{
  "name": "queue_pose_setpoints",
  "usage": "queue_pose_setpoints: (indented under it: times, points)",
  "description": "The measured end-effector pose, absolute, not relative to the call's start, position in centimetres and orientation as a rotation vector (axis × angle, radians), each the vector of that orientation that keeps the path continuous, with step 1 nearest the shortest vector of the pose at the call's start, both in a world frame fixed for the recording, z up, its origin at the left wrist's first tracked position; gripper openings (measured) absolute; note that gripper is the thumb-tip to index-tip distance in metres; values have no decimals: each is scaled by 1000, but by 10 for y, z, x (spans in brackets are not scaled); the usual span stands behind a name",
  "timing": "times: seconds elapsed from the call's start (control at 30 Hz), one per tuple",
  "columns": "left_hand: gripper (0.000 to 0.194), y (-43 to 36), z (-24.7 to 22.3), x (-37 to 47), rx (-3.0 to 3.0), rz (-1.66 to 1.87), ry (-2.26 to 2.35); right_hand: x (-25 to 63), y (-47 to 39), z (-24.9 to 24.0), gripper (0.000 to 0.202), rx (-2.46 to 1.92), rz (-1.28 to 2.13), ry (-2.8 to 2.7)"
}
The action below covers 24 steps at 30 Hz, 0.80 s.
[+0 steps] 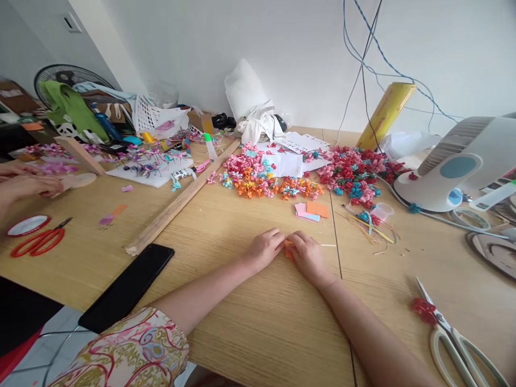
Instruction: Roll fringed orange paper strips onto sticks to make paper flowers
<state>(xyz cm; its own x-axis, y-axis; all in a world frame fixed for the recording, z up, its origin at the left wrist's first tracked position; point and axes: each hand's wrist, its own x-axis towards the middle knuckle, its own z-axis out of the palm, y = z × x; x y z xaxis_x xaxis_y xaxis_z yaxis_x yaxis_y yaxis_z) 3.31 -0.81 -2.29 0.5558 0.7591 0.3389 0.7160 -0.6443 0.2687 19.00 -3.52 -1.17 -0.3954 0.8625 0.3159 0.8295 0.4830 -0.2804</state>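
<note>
My left hand (265, 249) and my right hand (308, 255) meet over the table, fingertips pinched together. Between them is a small orange piece of paper (288, 250), partly hidden by my fingers. From beside my right hand a thin pale stick (328, 245) pokes out to the right; I cannot tell whether that hand grips it. Just beyond my hands lie stacked orange, pink and blue paper pieces (317, 209). Farther back, heaps of small curled paper flowers in pink (242, 164), orange and red (355, 166) spread over the table.
White-handled scissors (451, 328) lie at right, near a white appliance (443, 161). A wooden strip (185, 201) crosses the left side beside a black phone (127, 287). Red-handled scissors (38, 241) and another person's hands (36, 183) are at far left.
</note>
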Motion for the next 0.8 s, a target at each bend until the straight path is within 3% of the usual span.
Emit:
queue_pose_setpoints:
  times: [0.8]
  points:
    - [8,-12,-22,35,2622,638,1281,187,-35,-18,16,-1423,138,-2343]
